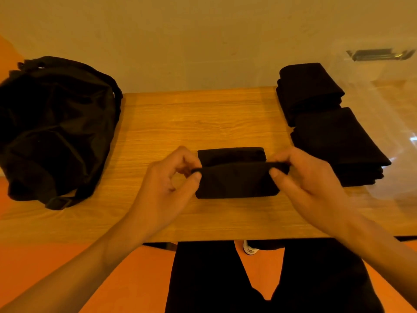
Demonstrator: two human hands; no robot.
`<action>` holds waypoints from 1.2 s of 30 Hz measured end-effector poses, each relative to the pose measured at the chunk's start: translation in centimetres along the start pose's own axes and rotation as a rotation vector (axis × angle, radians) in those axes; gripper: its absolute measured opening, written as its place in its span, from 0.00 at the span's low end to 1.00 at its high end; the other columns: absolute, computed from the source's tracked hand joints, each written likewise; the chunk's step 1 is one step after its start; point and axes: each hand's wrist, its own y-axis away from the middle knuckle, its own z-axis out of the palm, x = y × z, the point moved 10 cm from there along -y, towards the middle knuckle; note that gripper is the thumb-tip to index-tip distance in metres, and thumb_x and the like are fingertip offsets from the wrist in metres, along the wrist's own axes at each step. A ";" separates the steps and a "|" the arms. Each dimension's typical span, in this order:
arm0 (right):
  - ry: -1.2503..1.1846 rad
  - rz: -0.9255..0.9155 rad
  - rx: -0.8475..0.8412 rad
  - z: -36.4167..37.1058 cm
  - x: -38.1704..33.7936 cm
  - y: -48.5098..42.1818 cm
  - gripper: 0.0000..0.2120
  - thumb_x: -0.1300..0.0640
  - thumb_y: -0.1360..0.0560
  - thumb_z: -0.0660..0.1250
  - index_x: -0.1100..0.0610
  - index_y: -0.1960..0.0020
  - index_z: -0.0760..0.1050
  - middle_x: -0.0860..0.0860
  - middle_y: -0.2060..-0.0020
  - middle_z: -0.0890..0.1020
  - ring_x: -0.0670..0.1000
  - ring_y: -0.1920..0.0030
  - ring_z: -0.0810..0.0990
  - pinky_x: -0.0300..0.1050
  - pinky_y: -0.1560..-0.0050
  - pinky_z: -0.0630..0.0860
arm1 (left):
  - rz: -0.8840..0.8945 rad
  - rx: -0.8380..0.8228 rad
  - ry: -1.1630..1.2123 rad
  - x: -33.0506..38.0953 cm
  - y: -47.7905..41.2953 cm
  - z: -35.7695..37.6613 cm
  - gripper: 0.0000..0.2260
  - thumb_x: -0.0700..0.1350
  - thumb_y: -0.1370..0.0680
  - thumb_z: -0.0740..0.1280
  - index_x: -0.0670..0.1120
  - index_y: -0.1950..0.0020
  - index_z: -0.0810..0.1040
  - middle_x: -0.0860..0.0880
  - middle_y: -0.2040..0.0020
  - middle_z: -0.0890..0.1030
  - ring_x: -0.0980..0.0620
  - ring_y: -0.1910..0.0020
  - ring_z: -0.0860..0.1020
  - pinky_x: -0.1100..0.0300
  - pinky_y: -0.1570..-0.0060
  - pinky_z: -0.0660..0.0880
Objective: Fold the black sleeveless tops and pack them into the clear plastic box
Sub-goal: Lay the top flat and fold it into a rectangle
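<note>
Pinching the lifted flap of a small black top (234,184) at both ends here: gripping the left end with the left hand (167,177), thumb on the near face and fingers curled behind, and gripping the right end with the right hand (302,177) the same way. Holding that flap up off the lower layer, with the far part of the top lying flat on the wooden table (180,123), roughly mid-table and close to the near edge. Looks already folded down to a compact rectangle. Off to the right, seeing two piles of folded black tops, a far stack (309,91) and a near stack (336,143), right up against each other. Appear to be inside the clear plastic box (388,91) at the right end of the table, but can't trace the see-through walls well enough to swear to it. Spotting a dark handle (381,54) up on the box's far side. Over on the left end, well apart from the hands, got a slumped black bag (54,129) with a strap trailing toward the near edge. Below the table edge, catching black trousers (225,279), a bit of a white shoe (249,248) and an orange floor (45,263). Plain pale wall (203,30) behind it all.
</note>
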 end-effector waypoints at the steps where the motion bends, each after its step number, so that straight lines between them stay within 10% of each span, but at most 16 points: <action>1: -0.088 0.071 0.023 -0.1 0.7 -0.8 0.07 0.44 0.22 0.62 0.43 0.47 0.75 0.45 0.56 0.81 0.51 0.59 0.81 0.47 0.58 0.80 | -0.044 0.034 0.052 -0.2 -0.8 -0.1 0.04 0.40 0.23 0.67 0.49 0.54 0.76 0.57 0.60 0.79 0.61 0.60 0.77 0.70 0.59 0.71; 4: -0.178 0.219 0.053 0.3 2.7 -2.5 0.08 0.50 0.21 0.64 0.48 0.43 0.78 0.50 0.55 0.83 0.54 0.54 0.83 0.55 0.53 0.82 | -0.148 0.109 0.126 -1.4 -2.5 -0.2 0.10 0.34 0.20 0.66 0.50 0.52 0.77 0.53 0.60 0.82 0.58 0.61 0.78 0.67 0.61 0.72; 14: -0.067 0.404 0.266 1.0 6.8 -4.8 0.07 0.49 0.22 0.70 0.47 0.45 0.78 0.44 0.58 0.81 0.37 0.55 0.79 0.28 0.61 0.75 | -0.443 0.149 0.007 -8.5 -5.3 1.5 0.06 0.40 0.17 0.64 0.52 0.48 0.76 0.46 0.56 0.83 0.50 0.60 0.79 0.51 0.62 0.72; 25: 0.003 0.453 0.301 0.9 8.4 -4.7 0.04 0.53 0.19 0.67 0.50 0.46 0.80 0.41 0.60 0.80 0.34 0.57 0.78 0.25 0.62 0.72 | -0.283 0.074 -0.313 -7.1 -5.9 2.0 0.05 0.45 0.16 0.64 0.53 0.41 0.72 0.52 0.63 0.77 0.58 0.60 0.77 0.61 0.65 0.73; 36: 0.000 0.449 0.333 1.0 8.2 -4.1 0.12 0.55 0.18 0.66 0.51 0.35 0.77 0.45 0.56 0.81 0.41 0.56 0.80 0.36 0.56 0.80 | -0.370 0.207 -0.127 -8.8 -5.6 1.1 0.05 0.48 0.22 0.72 0.56 0.51 0.77 0.55 0.59 0.80 0.61 0.62 0.78 0.68 0.64 0.72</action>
